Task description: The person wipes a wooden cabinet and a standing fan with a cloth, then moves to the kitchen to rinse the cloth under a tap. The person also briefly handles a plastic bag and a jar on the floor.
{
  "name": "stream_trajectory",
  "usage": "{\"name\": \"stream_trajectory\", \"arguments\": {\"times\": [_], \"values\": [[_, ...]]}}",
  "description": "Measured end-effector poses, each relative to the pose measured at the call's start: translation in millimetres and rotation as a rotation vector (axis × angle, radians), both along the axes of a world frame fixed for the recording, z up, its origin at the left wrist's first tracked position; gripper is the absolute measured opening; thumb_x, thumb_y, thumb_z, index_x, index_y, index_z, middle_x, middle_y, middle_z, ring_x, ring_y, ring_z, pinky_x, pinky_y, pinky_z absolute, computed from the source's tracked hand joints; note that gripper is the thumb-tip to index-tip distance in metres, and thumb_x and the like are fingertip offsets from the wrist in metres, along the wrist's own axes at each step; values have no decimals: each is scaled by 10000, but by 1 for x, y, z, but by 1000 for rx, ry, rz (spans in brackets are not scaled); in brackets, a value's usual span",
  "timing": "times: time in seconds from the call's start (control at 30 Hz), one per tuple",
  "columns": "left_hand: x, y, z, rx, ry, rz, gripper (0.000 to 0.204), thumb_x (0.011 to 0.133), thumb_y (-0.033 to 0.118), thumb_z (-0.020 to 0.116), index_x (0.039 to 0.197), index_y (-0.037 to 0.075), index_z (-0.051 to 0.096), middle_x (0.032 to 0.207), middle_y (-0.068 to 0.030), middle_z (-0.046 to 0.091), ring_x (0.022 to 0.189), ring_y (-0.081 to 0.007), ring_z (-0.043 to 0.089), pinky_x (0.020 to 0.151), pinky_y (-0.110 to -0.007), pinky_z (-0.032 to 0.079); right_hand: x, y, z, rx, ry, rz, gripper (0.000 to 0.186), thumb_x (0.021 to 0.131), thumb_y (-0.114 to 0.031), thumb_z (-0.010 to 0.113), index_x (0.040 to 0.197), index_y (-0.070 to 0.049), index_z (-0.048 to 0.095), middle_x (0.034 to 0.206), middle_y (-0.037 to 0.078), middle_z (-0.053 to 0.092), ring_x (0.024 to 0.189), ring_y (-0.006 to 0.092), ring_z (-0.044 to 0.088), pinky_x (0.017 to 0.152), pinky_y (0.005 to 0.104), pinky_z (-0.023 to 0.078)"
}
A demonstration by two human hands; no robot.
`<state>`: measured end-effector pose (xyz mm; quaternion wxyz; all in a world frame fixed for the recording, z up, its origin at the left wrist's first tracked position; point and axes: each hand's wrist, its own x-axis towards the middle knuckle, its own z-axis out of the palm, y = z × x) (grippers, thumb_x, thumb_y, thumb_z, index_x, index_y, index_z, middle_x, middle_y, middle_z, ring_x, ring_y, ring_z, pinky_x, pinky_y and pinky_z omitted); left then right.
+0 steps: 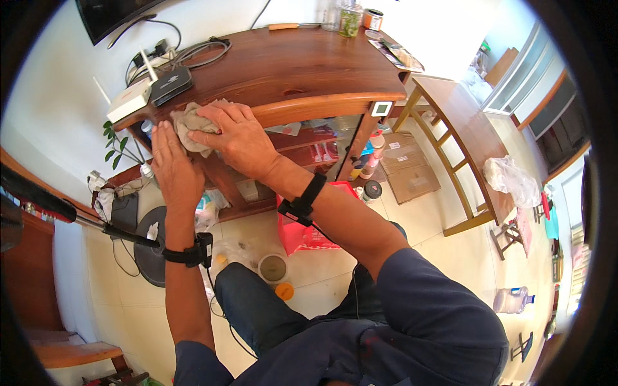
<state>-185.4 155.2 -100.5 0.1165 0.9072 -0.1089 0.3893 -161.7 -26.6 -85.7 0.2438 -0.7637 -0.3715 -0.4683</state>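
Note:
A crumpled beige cloth (188, 127) is pressed against the front left edge of a dark wooden cabinet (296, 61). My right hand (243, 143) grips the cloth, its fingers curled over the top. Beside it on the left, my left hand (172, 166) lies along the cabinet's left corner, fingers stretched out and nothing visible in them. What is under its palm stays hidden. Just past the fingertips, a white router (131, 100) with antennas and a flat black box (172, 85) stand on the cabinet top.
Coiled cables (209, 51) lie behind the black box. Glass jars (349, 22) stand at the back right. Below are a red bag (293, 231), a round tub (273, 269) and a flattened cardboard box (405, 168). A wooden bench (460, 122) stands right; a black pole (90, 219) crosses left.

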Motion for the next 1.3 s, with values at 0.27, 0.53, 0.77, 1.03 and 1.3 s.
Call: {"name": "stream_trajectory", "arguments": {"times": [0.27,0.53,0.77,1.03,1.3], "values": [[6,-4,-4,40,-52,8,934,764,-62,667,1593,-61,237,1628,-256,299,1548,-416,244,1241,-497,258,-11,-126,-3,79,11,-155,417,768,-65,686,1142,-225,779,1286,84,653,1195,305,619,1114,531,393],[-1,-8,1,56,-18,0,904,783,-81,654,1588,-70,242,1627,-272,295,1544,-431,241,1257,-489,236,-19,-247,-9,210,56,-508,507,769,50,692,1167,-250,788,1279,77,685,1184,292,633,1119,526,403],[-1,2,0,30,-14,-94,920,761,-106,632,1594,-67,243,1636,-283,285,1558,-435,212,1273,-480,196,-17,-315,-8,596,199,-537,467,795,14,728,1233,-146,753,1232,168,684,1100,362,665,972,429,521],[-7,33,-6,-456,126,-425,791,847,-100,468,1614,40,329,1677,-192,298,1566,-355,266,1192,-418,366,-22,-183,5,52,38,-407,409,808,-146,793,1216,-126,765,1314,166,633,1168,376,584,1016,473,451],[-51,65,-56,-1003,32,-254,522,942,-79,433,1451,-10,525,1481,-174,547,1351,-261,549,956,-360,570,2,-52,12,-38,-11,-130,370,854,-190,771,1220,-140,768,1324,117,641,1180,350,580,973,469,454]]}}
